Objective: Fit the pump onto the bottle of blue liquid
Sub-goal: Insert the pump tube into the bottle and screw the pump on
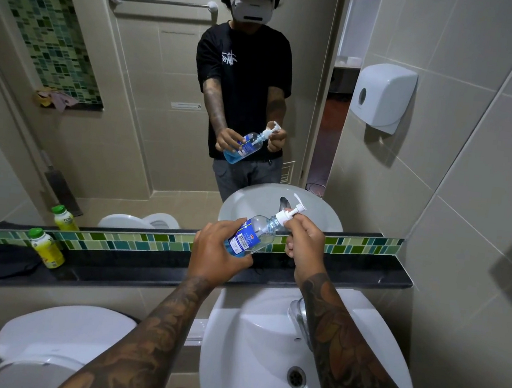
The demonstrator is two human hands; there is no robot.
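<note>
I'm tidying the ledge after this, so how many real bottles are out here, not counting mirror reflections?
2. The bottle of blue liquid is tilted in the left hand above the sink. A green-capped yellow bottle stands on the dark ledge at far left. The other bottles are mirror reflections.

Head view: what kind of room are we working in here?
A bathroom, probably a small washroom: a white sink with a tap sits below a wall mirror, a toilet stands beside it, and a paper dispenser hangs on the tiled wall.
</note>
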